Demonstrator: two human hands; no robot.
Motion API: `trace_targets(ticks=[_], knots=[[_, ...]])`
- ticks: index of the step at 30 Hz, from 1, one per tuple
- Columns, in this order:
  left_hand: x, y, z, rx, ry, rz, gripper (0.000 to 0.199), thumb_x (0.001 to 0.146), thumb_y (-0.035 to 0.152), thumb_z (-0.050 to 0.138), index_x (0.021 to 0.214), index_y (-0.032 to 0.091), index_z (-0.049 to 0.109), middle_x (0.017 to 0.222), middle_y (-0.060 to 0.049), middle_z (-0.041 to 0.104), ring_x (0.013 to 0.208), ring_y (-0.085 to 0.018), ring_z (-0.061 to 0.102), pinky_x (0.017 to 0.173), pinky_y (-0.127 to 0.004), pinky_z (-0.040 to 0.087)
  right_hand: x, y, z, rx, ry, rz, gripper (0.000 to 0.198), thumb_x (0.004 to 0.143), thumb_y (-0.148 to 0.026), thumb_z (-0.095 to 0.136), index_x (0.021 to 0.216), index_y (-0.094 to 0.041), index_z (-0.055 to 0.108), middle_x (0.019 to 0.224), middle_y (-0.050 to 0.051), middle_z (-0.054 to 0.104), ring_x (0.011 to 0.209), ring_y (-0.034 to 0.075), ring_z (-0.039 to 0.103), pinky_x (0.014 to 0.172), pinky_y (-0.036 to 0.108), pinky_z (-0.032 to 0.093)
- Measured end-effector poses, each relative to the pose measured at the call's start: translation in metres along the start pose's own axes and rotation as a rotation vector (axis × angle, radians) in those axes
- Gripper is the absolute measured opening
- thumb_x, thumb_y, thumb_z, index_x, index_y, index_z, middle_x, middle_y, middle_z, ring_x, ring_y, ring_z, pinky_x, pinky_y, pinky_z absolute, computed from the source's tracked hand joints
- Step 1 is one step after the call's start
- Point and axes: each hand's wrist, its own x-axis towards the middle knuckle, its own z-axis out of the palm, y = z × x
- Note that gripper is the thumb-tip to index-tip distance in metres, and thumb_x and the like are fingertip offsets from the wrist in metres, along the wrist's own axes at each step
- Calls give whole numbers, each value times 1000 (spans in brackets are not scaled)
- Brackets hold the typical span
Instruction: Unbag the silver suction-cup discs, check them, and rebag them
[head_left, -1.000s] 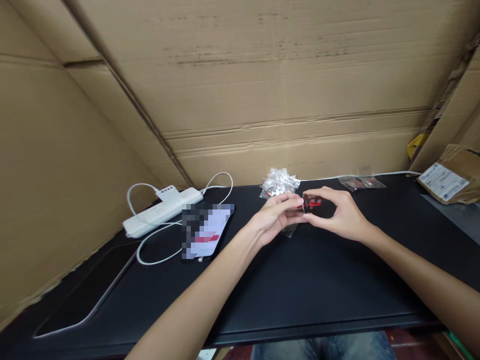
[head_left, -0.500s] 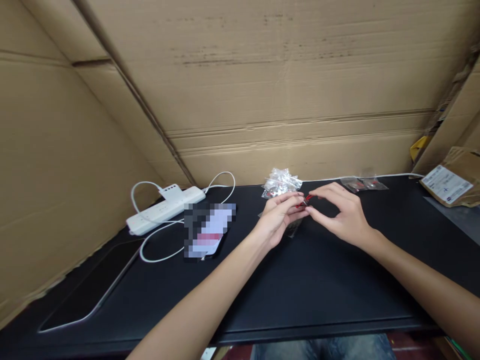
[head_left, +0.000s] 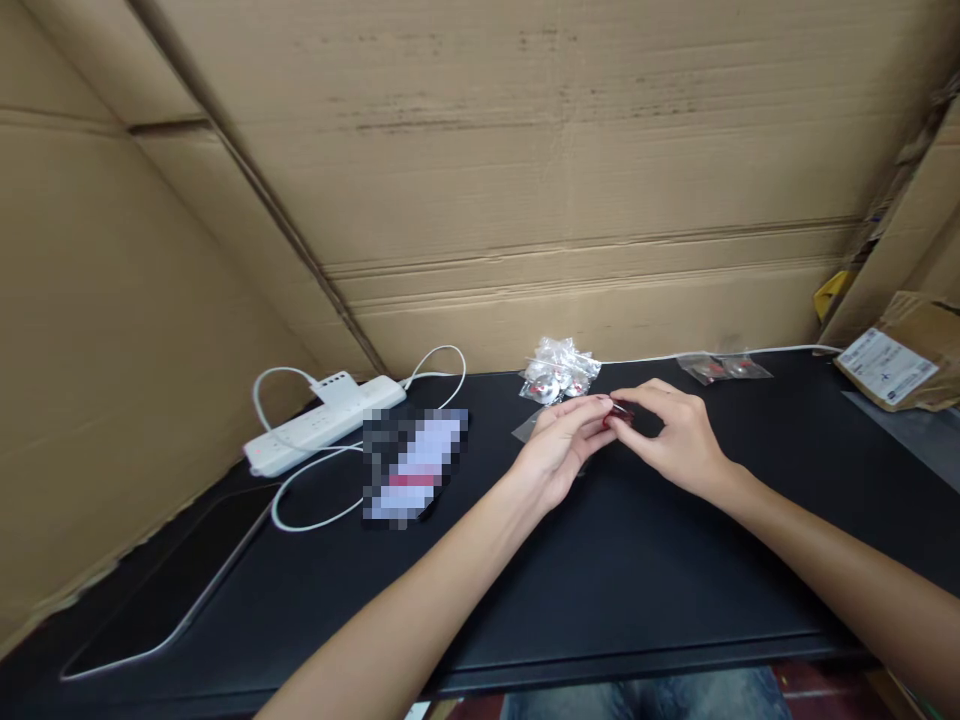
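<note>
Between my two hands is a small shiny metal piece with a red cord (head_left: 619, 411), mostly covered by fingers, so its exact kind is unclear. My left hand (head_left: 564, 440) pinches it from the left, thumb on top. From the right, my right hand (head_left: 670, 430) grips it between thumb and forefinger. Just behind my left hand lies a pile of clear plastic bags (head_left: 559, 370) with round silvery and red pieces inside. One flat clear bag (head_left: 529, 427) sticks out beside the left fingers.
At the left are a white power strip (head_left: 324, 424) with a looping white cable, a pixelated phone (head_left: 416, 468) and a dark tablet-like panel (head_left: 169, 580). Toward the back right lie more small bags (head_left: 724, 367). A brown package (head_left: 904, 350) with a white label sits far right. Cardboard walls (head_left: 525, 180) enclose the black table (head_left: 637, 580).
My right fingers have closed in on the small piece, and the red cord that stretched between my hands is now gathered at the fingertips. The view has shifted slightly.
</note>
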Motion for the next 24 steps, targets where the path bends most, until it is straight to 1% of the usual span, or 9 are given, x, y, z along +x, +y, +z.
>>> trace_targets(ticks=[4,9,14,15,17,19,21,22,24], knots=[[0,-2,-1,-33,-22,1,10,75,16,77,83,9,76,86,-10,75,88,-20,72,92,-34,55,-1,1,2,-7,8,20,20,84,-18,66,103,-16,72,91,8,72,83,21,66,77,36,55],[-2,-3,1,-108,-34,-34,9,78,13,74,85,8,75,91,-11,75,93,-21,71,96,-36,54,-3,3,3,-1,20,8,20,86,-14,62,102,-16,71,90,8,71,81,20,65,75,36,54],[-2,-1,4,-106,-73,-92,11,83,19,70,87,10,74,93,-12,75,91,-20,71,95,-35,55,-2,4,-3,60,-45,2,19,88,-17,60,102,-15,73,86,8,70,78,20,64,70,34,53],[-2,0,4,-69,-75,-89,13,84,23,70,90,11,73,94,-12,75,89,-20,71,93,-36,56,0,5,-4,77,-51,32,19,87,-19,62,102,-15,74,85,8,71,76,20,64,69,34,52],[-2,1,3,84,-43,-41,22,86,31,69,93,11,72,91,-12,74,82,-20,71,87,-39,59,2,7,-6,163,-57,148,18,86,-23,66,99,-16,75,85,7,73,76,20,66,71,35,52],[0,3,1,294,17,75,28,85,38,70,93,11,71,86,-11,73,77,-20,70,81,-39,60,6,10,-6,359,-67,314,17,82,-27,71,95,-18,77,86,7,75,77,21,68,74,36,52],[2,4,-2,464,48,207,28,82,38,72,90,11,70,82,-10,71,75,-19,70,78,-37,60,9,12,-5,604,-86,481,17,78,-30,75,89,-17,77,84,7,76,75,20,68,75,36,53],[3,4,-3,515,41,253,27,81,37,73,90,12,69,83,-9,71,76,-18,70,78,-36,59,10,13,-4,710,-91,549,18,76,-31,77,88,-17,77,82,7,75,73,20,67,74,36,53],[4,4,-5,570,13,291,27,79,35,74,94,12,69,84,-9,71,77,-19,70,78,-36,59,11,12,-4,861,-82,636,19,73,-31,80,86,-17,78,79,6,74,71,18,66,74,35,53]])
